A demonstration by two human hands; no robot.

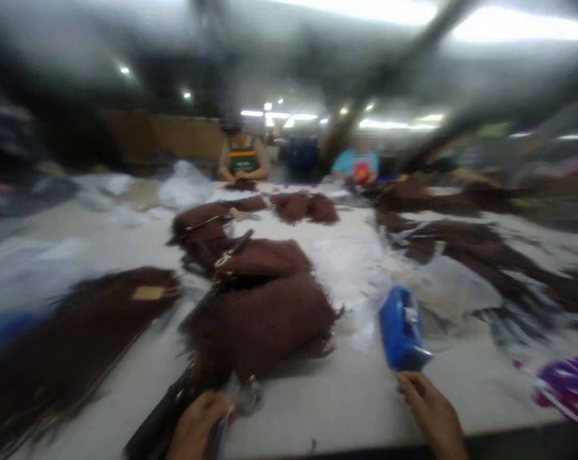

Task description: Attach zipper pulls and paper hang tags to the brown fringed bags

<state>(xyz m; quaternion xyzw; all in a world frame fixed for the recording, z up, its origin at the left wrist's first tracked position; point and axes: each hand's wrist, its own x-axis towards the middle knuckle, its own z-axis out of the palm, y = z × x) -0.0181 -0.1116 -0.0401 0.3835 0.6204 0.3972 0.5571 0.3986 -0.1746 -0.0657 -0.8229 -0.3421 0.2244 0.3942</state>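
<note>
Close to the table's front edge, my left hand (200, 421) is closed at the lower corner of a dark brown fringed bag (269, 319). A small clear, crumpled piece (250, 395) shows beside its fingertips, and a dark strap (154, 415) runs down just left of the hand. Blur hides exactly what the fingers grip. My right hand (432, 409) is pinched together at the near end of a blue tape dispenser (398, 329). Whether a bit of tape sits between those fingertips cannot be made out.
Another brown fringed bag (101, 319) with a tan label lies left. More brown bags (205, 223) are behind. Clear plastic (451, 284) and dark fringed pieces (490, 255) cover the right side, near a purple bundle (566, 380). Two people (243, 156) sit across the table.
</note>
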